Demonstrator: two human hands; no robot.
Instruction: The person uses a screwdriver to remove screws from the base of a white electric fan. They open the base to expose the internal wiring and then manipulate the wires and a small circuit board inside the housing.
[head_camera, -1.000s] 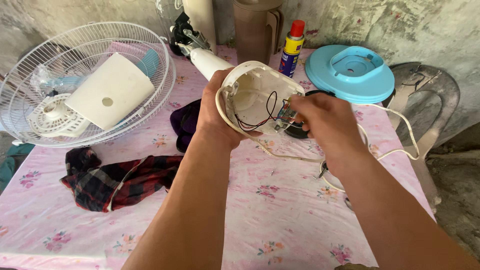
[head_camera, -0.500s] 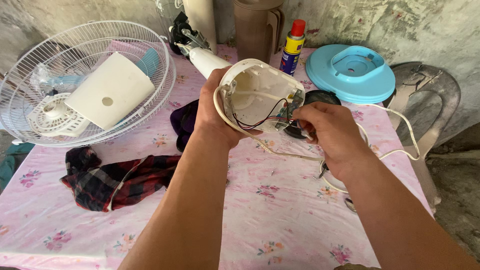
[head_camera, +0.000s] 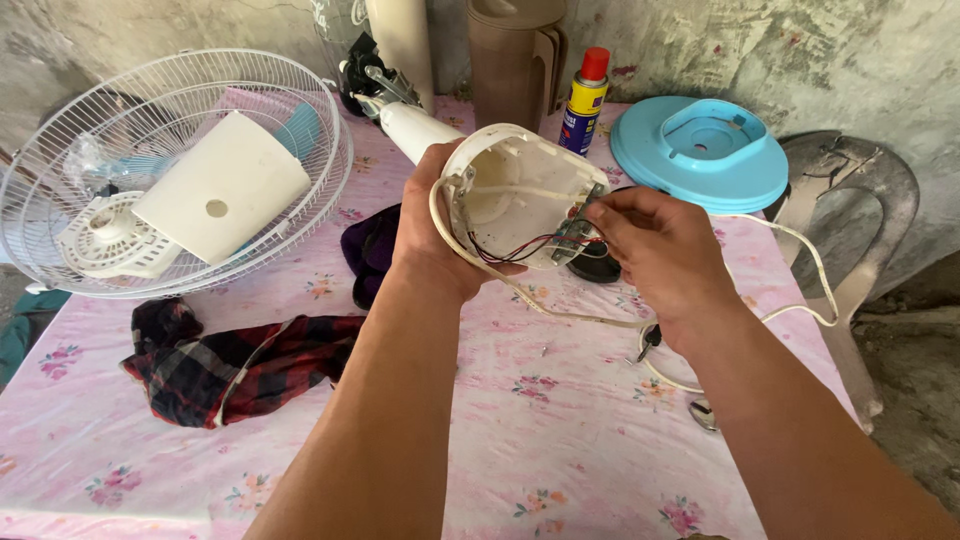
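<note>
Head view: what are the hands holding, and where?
Left hand grips the white plastic fan housing by its rim; right hand pinches the small switch board inside.

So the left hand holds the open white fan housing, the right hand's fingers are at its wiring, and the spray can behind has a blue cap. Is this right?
Not quite: the head view shows the spray can with a red cap, not blue. The rest holds: the left hand holds the open white fan housing, and the right hand has its fingers at the wiring.
</note>
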